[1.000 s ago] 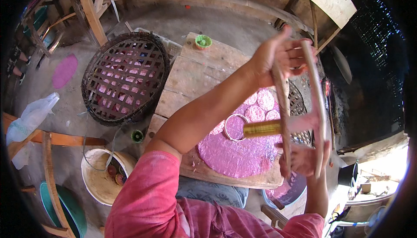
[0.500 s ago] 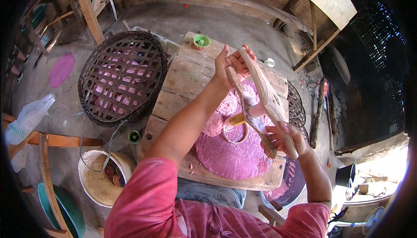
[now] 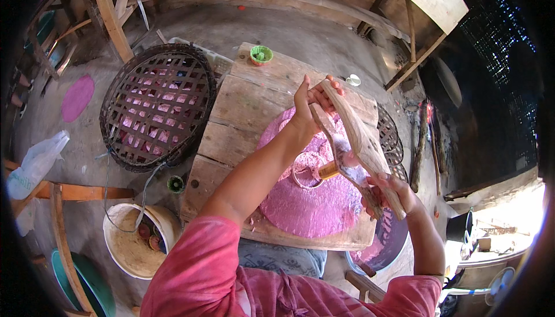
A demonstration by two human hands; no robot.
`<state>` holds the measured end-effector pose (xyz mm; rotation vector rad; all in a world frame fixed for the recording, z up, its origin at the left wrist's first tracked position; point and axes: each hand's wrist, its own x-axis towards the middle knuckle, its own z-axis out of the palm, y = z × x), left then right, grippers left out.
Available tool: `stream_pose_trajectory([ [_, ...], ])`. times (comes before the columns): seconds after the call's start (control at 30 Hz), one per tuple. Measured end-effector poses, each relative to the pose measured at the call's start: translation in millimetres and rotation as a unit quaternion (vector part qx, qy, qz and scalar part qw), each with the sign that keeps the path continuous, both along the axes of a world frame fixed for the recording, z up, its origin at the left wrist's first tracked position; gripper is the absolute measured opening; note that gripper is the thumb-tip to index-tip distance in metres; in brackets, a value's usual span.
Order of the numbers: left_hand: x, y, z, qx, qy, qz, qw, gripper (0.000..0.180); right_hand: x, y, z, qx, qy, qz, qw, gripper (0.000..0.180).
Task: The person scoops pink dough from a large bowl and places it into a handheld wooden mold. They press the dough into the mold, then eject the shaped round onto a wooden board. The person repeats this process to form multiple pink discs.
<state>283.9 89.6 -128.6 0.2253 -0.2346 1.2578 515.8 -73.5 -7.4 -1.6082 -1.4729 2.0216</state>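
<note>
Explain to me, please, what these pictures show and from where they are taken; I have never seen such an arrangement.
There is no machine here: you see a person's two bare hands. The view is from a wide fisheye camera on the head, looking down, so straight edges look bent. The left hand holds the farther end of a wooden tool with two long bars; the right hand holds its nearer end. A brass-coloured cylinder points from it toward a ring. On the wooden table lies a round pink sheet with pink strands on it. A green cup stands near the far edge.
</note>
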Motion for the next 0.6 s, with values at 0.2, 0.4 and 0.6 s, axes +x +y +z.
stream_pose_trajectory([
  [0.2,-14.1,-19.9,0.5,-0.051,0.054,0.016,0.997,0.051,-10.1,-13.9,-4.8,-0.001,-0.001,-0.033,0.999,0.072],
  [0.4,-41.5,-7.8,13.3,-0.092,0.092,0.037,0.991,0.055,-48.3,-9.9,-16.1,0.05,0.015,-0.086,0.995,0.062],
  [0.6,-31.7,-6.0,22.4,-0.093,0.069,0.051,0.992,0.051,-47.9,-1.6,11.4,0.103,-0.06,-0.041,0.992,0.06],
])
